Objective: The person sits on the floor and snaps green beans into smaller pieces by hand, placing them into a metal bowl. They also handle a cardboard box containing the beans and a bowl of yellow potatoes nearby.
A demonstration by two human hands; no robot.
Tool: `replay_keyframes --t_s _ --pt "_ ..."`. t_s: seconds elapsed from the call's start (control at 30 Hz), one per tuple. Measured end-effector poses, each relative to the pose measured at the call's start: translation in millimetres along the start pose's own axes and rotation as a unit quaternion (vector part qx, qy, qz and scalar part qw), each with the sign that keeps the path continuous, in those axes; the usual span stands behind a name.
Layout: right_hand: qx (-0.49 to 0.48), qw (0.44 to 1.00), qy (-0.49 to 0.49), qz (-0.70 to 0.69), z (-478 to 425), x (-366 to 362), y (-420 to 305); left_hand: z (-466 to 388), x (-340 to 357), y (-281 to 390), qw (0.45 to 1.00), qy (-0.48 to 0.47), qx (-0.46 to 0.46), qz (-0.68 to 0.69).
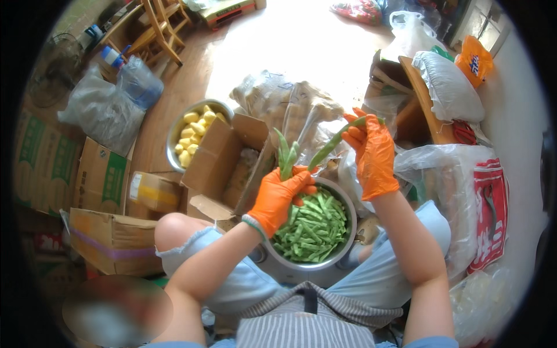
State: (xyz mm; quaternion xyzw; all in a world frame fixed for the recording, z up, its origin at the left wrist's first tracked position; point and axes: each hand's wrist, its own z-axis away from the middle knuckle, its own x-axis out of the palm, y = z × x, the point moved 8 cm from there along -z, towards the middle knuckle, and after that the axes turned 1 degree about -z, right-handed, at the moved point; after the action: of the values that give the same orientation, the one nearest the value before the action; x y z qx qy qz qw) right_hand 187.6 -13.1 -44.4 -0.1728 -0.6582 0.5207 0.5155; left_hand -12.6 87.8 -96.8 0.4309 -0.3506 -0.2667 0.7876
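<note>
Both of my hands wear orange rubber gloves. My left hand (280,193) is closed round several flat green bean pods (287,157) that stick up out of the fist. A single long bean pod (333,145) stretches between the two hands, its lower end at the fingertips of my left hand. The fingers of my right hand (369,150) pinch the pod's upper end. Below them a round metal basin (351,217), full of broken green bean pieces (317,226), stands between my legs; my left hand partly covers its upper left rim.
An open cardboard box (213,158) is left of the basin, beside a metal bowl (170,150) of peeled potatoes (191,130). Clear plastic bags (289,102) lie beyond. Further cartons (126,237) stand at left; a red and white bag (489,217) and a wooden board (424,104) are at right.
</note>
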Motion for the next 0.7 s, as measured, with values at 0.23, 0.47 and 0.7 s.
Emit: replay_keyframes --t_s 0.23,0.47,0.7 --pt "-0.247 0.913 0.011 0.325 0.5 10.5 -64.0 7.4 -11.7 63.1 0.961 0.075 0.206 -0.166" --pt "-0.345 0.735 -0.270 0.518 63.3 83.6 -21.0 27.8 8.4 92.0 0.822 0.068 0.379 -0.419" --pt "-0.231 0.818 -0.240 0.470 69.9 77.2 0.8 11.5 -1.8 61.3 0.976 0.053 0.175 -0.121"
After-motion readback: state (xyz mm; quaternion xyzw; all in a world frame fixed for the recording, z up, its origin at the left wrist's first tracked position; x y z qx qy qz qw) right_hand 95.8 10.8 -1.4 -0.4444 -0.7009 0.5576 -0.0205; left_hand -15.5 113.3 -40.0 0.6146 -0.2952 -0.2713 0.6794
